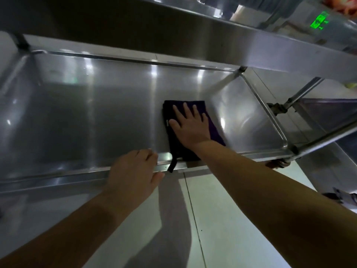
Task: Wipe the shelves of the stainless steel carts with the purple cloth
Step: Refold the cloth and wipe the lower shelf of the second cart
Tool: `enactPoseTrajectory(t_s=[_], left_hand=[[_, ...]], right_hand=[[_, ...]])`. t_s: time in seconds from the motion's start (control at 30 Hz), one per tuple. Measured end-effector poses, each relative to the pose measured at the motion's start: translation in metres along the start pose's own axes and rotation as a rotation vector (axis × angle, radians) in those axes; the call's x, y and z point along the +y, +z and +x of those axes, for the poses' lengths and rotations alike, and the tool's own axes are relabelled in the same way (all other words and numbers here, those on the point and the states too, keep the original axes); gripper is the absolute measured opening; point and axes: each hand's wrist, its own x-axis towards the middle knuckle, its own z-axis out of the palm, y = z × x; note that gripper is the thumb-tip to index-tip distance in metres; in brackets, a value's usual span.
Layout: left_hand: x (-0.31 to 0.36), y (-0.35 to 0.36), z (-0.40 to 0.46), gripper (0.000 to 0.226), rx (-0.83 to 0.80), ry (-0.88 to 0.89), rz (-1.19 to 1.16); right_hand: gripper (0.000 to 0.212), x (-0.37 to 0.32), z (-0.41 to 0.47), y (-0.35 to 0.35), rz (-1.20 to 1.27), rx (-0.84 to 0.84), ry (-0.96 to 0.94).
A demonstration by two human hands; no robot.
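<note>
The fingers (185,111) of the right hand (188,125) lie straight and slightly spread, pressed flat on the purple cloth (214,130). The palm covers the middle of the cloth, and the bare forearm runs back toward the lower right. The cloth is folded into a rough rectangle and lies on the lower shelf (87,113) of the stainless steel cart, right of the shelf's middle and close to its near edge; a dark loop (172,165) from the cloth hangs over the front rim (77,174).

The left hand (133,171) grips that front rim just left of the cloth, its fingers curled over the rim into the shelf and the thumb (159,176) under the edge on the outer side.

An upper shelf (193,29) crosses the top of the view. To the right stands a second cart (318,111), its tube frame just beside the first. Pale floor tiles (231,219) lie below the arms.
</note>
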Motion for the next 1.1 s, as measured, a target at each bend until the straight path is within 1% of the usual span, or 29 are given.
enactPoseTrajectory(t_s=[0.07,0.13,0.23,0.3,0.37,0.47,0.5,0.57,0.67,0.73,0.8,0.87,0.97,1.03,1.1], left_hand=[[-0.003,-0.005,-0.004,0.048,0.002,-0.027,-0.036],[-0.006,-0.009,-0.008,0.052,0.003,-0.062,-0.074],[-0.010,-0.012,-0.014,0.052,0.026,-0.051,-0.054],[-0.011,-0.013,-0.013,0.046,0.028,-0.017,-0.032],[-0.009,-0.016,-0.012,0.040,-0.002,-0.006,-0.010],[-0.007,-0.018,-0.010,0.038,-0.033,0.013,-0.009],[-0.006,-0.016,-0.010,0.035,-0.054,0.005,-0.015],[-0.005,-0.012,-0.011,0.027,-0.038,-0.050,-0.044],[-0.002,-0.011,-0.010,0.029,-0.085,-0.084,0.027],[0.000,-0.013,-0.009,0.029,-0.114,-0.103,0.004],[0.002,-0.015,-0.009,0.028,-0.122,-0.109,0.011],[0.002,-0.016,-0.010,0.026,-0.105,-0.101,-0.005],[0.000,-0.014,-0.012,0.023,-0.090,-0.069,-0.044],[-0.001,-0.010,-0.014,0.025,-0.071,-0.073,-0.073],[-0.001,-0.007,-0.016,0.024,-0.071,-0.083,-0.097]], right_hand=[[0.056,-0.034,-0.005,0.005,-0.023,-0.023,-0.127],[0.056,-0.054,-0.014,0.009,-0.075,-0.058,-0.248],[0.057,-0.048,-0.029,0.007,-0.086,-0.099,-0.389],[0.057,-0.030,-0.037,0.003,-0.054,-0.094,-0.418],[0.057,-0.006,-0.042,0.000,-0.043,-0.086,-0.378],[0.056,0.042,-0.043,-0.007,-0.048,-0.074,-0.251],[0.056,0.061,-0.043,-0.009,-0.052,-0.064,-0.197],[0.055,0.102,-0.043,-0.013,-0.078,-0.050,-0.080],[0.055,0.162,-0.046,-0.020,-0.124,-0.093,0.091],[0.054,0.196,-0.054,-0.025,-0.114,-0.115,0.177],[0.053,0.221,-0.067,-0.030,-0.097,-0.099,0.262],[0.052,0.234,-0.082,-0.032,-0.106,-0.066,0.324],[0.052,0.223,-0.103,-0.029,-0.204,-0.022,0.313],[0.061,0.202,-0.120,-0.027,-0.169,0.024,0.316],[0.075,0.177,-0.137,-0.025,-0.178,0.034,0.220]])
